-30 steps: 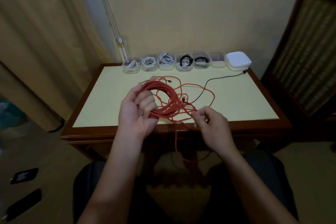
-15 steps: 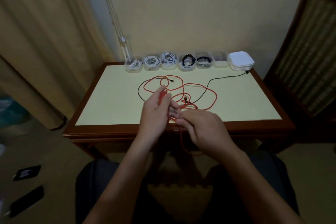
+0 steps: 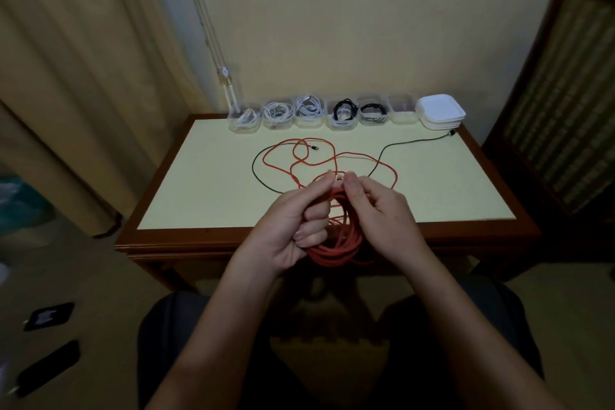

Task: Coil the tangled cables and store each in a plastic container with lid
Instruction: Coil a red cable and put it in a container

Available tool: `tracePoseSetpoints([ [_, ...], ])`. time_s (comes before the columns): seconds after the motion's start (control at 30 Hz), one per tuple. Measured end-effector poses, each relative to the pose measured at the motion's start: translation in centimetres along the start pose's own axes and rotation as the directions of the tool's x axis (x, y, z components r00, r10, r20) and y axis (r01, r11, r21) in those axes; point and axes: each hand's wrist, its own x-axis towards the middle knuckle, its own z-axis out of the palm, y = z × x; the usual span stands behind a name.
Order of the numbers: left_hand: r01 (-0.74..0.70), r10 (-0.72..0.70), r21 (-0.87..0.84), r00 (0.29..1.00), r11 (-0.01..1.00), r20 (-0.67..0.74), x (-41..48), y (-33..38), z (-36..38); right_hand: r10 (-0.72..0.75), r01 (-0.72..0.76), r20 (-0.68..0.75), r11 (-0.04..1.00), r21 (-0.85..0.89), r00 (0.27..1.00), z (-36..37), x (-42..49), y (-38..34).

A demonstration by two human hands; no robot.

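A red cable (image 3: 336,243) is partly wound into a coil that my left hand (image 3: 293,220) grips over the table's front edge. My right hand (image 3: 379,206) pinches a strand of the same cable at the top of the coil, fingertips close to my left thumb. The loose rest of the red cable (image 3: 283,166) lies in loops on the yellow table top. A thin black cable (image 3: 399,145) crosses those loops and runs to the back right. Several clear plastic containers (image 3: 309,113) stand in a row at the back edge, most holding coiled cables; one container (image 3: 402,113) looks empty.
A stack of white lids (image 3: 441,110) sits at the row's right end. The wooden table (image 3: 186,243) stands against the wall, with a curtain on the left and a wooden chair (image 3: 565,76) on the right. Dark objects (image 3: 50,316) lie on the floor at left.
The coil hung from my raised left hand a second ago, then both hands came together. Now the coil hangs lower over the front edge and more cable is gathered in it.
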Motion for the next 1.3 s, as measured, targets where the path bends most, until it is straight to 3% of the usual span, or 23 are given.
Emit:
tracePoseSetpoints([
  [0.1, -0.04, 0.041, 0.044, 0.999, 0.998, -0.009, 0.0, -0.1, -0.3, 0.035, -0.048, 0.121, 0.993, 0.106, 0.992, 0.4, 0.0, -0.4],
  [0.3, -0.082, 0.122, 0.287, 0.985, 0.955, -0.125, 0.3, -0.1, -0.4, -0.012, 0.003, 0.093, 0.995, 0.095, 0.996, 1.0, 0.7, -0.2],
  [0.43, -0.137, 0.146, 0.075, 0.98, 0.988, -0.132, 0.5, 0.9, -1.7, -0.002, -0.015, 0.113, 0.989, 0.148, 0.994, 1.0, 1.2, 0.0],
  [0.6, -0.196, 0.128, -0.326, 0.967, 0.925, -0.22, 0.0, 2.7, -5.3, 0.063, -0.056, 0.15, 0.997, -0.051, 0.987, 0.9, 0.9, 3.6],
  [0.8, -0.223, 0.119, -0.394, 0.955, 0.892, -0.272, -0.2, 2.8, -6.8, 0.244, -0.172, 0.136, 0.901, -0.4, 0.96, 2.9, 1.7, 9.1],
  [0.83, -0.221, 0.111, -0.408, 0.954, 0.886, -0.277, -0.1, 2.7, -7.0, 0.332, -0.245, 0.148, 0.874, -0.419, 0.932, 3.1, 2.0, 9.6],
  [0.9, -0.21, 0.083, -0.432, 0.952, 0.877, -0.295, 0.2, 2.4, -7.4, 0.576, -0.509, 0.211, 0.807, -0.299, 0.79, 3.4, 2.9, 9.9],
  [0.97, -0.196, 0.061, -0.45, 0.953, 0.871, -0.296, 0.5, 2.2, -7.5, 0.709, -0.777, 0.359, 0.624, 0.084, 0.608, 3.3, 4.3, 9.5],
  [1.0, -0.191, 0.055, -0.455, 0.954, 0.87, -0.295, 0.7, 2.2, -7.5, 0.703, -0.823, 0.428, 0.487, 0.293, 0.568, 3.0, 5.3, 9.2],
  [1.07, -0.195, 0.057, -0.457, 0.953, 0.868, -0.298, 0.9, 2.3, -7.3, 0.623, -0.75, 0.478, 0.288, 0.596, 0.619, 2.3, 7.7, 8.0],
  [1.1, -0.201, 0.062, -0.46, 0.952, 0.865, -0.299, 1.0, 2.5, -7.2, 0.568, -0.682, 0.46, 0.267, 0.681, 0.682, 1.7, 9.0, 7.0],
  [1.2, -0.227, 0.097, -0.473, 0.954, 0.851, -0.284, 1.1, 3.5, -7.1, 0.341, -0.409, 0.281, 0.401, 0.819, 0.897, -0.7, 13.2, 1.6],
  [1.3, -0.273, 0.151, -0.474, 0.948, 0.837, -0.28, 1.1, 5.1, -7.0, 0.113, -0.116, 0.062, 0.572, 0.812, 0.992, -4.1, 15.2, -4.8],
])
